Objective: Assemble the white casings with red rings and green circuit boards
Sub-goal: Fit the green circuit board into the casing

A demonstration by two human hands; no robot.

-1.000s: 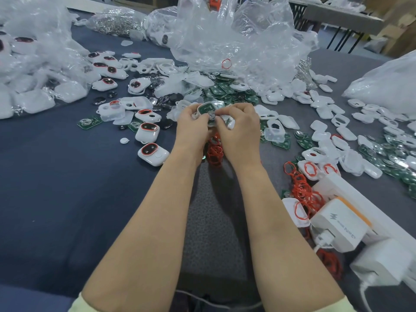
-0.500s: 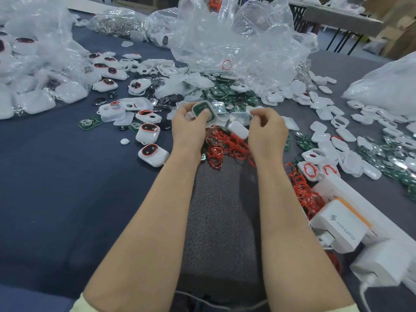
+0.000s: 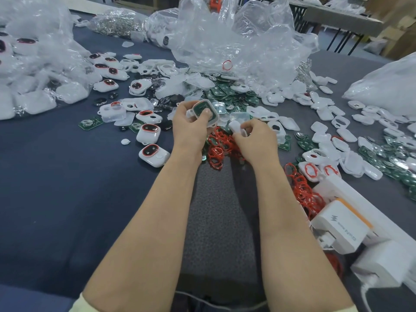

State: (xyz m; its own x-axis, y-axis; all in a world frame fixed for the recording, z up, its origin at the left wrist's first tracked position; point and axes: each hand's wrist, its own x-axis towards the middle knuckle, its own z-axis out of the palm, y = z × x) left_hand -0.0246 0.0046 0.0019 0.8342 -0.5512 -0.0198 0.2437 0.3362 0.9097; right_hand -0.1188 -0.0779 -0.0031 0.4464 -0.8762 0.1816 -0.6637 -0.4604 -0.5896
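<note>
Bright, even light; glare on plastic bags (image 3: 236,39); wide-angle edge warp.

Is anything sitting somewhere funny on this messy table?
Yes: one red ring sits alone up on the crumpled clear plastic bag at the back, on it or inside it, far from the main pile of red rings. It looks like a stray.

Your left hand (image 3: 190,129) holds a casing (image 3: 213,115) with a circuit board (image 3: 201,108) in it, above a pile of rings (image 3: 217,147) on the desk (image 3: 67,188). Your right hand (image 3: 256,140) is over that pile's right edge, pinching a cover (image 3: 236,127). Assembled casings (image 3: 153,154) lie left of your hands, loose circuit boards (image 3: 227,91) behind them, plastic bags (image 3: 236,41) further back, and a power strip (image 3: 360,199) at your near right.
</note>
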